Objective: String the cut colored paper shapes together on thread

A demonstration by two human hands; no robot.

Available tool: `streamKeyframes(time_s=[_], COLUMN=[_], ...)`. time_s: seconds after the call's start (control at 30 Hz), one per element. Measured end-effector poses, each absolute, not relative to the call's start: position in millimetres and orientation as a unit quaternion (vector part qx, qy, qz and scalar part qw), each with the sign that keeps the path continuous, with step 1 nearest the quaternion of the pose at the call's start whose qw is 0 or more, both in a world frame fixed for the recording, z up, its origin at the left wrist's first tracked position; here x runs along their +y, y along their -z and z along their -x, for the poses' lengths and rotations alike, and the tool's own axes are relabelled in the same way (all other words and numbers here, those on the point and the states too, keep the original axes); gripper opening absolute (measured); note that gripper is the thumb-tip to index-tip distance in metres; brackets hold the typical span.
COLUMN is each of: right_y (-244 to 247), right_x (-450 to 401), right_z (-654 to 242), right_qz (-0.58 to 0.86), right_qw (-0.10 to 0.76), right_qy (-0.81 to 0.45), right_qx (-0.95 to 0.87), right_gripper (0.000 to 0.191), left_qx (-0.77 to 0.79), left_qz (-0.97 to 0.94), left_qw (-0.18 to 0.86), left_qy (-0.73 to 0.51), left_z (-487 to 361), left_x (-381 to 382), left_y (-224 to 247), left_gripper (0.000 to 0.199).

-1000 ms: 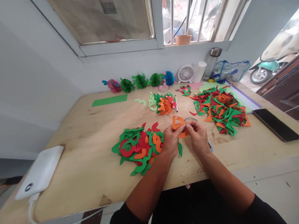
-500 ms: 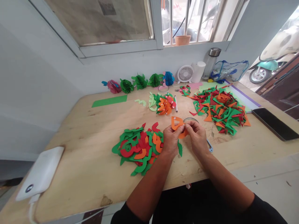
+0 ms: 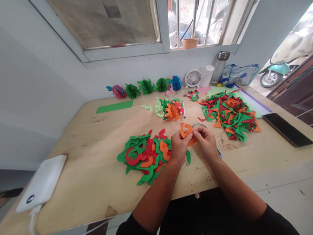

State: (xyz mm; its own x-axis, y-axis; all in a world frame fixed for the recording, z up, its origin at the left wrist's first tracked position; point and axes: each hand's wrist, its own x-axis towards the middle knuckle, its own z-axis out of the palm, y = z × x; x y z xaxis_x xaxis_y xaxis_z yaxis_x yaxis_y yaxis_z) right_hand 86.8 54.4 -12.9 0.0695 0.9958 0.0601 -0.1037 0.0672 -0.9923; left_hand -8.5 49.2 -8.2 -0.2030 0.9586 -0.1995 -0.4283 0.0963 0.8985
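Observation:
An orange paper cutout (image 3: 186, 128) with small white patches on it is pinched between my two hands above the table. My left hand (image 3: 180, 143) grips its left and lower part, fingers closed. Thumb and fingertips of my right hand (image 3: 205, 140) close on its right edge; the fingertips hide part of the paper. Left of my left hand lies a heap of curved green, red and orange paper cutouts (image 3: 146, 156). Behind my hands, a roll of tape (image 3: 199, 125) is partly covered. A blue-handled tool (image 3: 220, 152) peeks out beside my right wrist.
Green, red and orange scraps (image 3: 234, 114) form a pile at the right, near a phone (image 3: 288, 129). Further back are a smaller cutout stack (image 3: 173, 110), a pen (image 3: 184, 109), folded paper figures (image 3: 146, 86) and a fan (image 3: 193, 78). A power bank (image 3: 41, 182) lies left.
The orange cutout has tilted slightly in my fingers, and its upper loop looks a little narrower. Both hands keep their grip in nearly the same place.

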Motion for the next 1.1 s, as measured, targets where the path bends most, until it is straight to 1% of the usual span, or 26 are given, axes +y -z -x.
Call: streamKeyframes(time_s=[0.1, 0.27, 0.33, 0.43, 0.6, 0.73, 0.93, 1.1], right_y=[10.5, 11.2, 13.1, 16.1, 21.2, 20.9, 17.9, 17.9], right_x=[54.3, 56.7, 57.7, 58.0, 57.3, 56.1, 54.7, 54.7], right_z=[-86.7, -88.8, -89.9, -90.1, -88.9, -89.8, -93.0, -94.5], right_qz=[0.468, 0.481, 0.486, 0.477, 0.453, 0.449, 0.466, 0.46], right_qw=[0.574, 0.603, 0.603, 0.595, 0.574, 0.571, 0.544, 0.566], right_qy=[-0.498, -0.498, -0.5, -0.511, -0.535, -0.536, -0.513, -0.514], right_qx=[-0.451, -0.397, -0.388, -0.398, -0.423, -0.43, -0.473, -0.452], right_gripper=[0.017, 0.018, 0.02, 0.022, 0.023, 0.03, 0.023, 0.022], left_qx=[0.46, 0.406, 0.406, 0.429, 0.45, 0.465, 0.465, 0.46], left_qz=[-0.295, -0.283, -0.29, -0.307, -0.305, -0.293, -0.363, -0.404], left_qw=[0.569, 0.626, 0.627, 0.603, 0.569, 0.57, 0.601, 0.613], left_qy=[-0.614, -0.603, -0.598, -0.599, -0.617, -0.61, -0.539, -0.5], left_z=[9.6, 11.0, 10.5, 9.6, 10.4, 12.4, 13.1, 10.9], left_x=[48.5, 48.2, 48.6, 49.2, 49.6, 49.9, 48.4, 47.0], left_y=[9.4, 9.6, 9.3, 10.0, 12.3, 11.9, 9.6, 10.0], left_gripper=[0.022, 0.034, 0.032, 0.025, 0.019, 0.018, 0.021, 0.024])
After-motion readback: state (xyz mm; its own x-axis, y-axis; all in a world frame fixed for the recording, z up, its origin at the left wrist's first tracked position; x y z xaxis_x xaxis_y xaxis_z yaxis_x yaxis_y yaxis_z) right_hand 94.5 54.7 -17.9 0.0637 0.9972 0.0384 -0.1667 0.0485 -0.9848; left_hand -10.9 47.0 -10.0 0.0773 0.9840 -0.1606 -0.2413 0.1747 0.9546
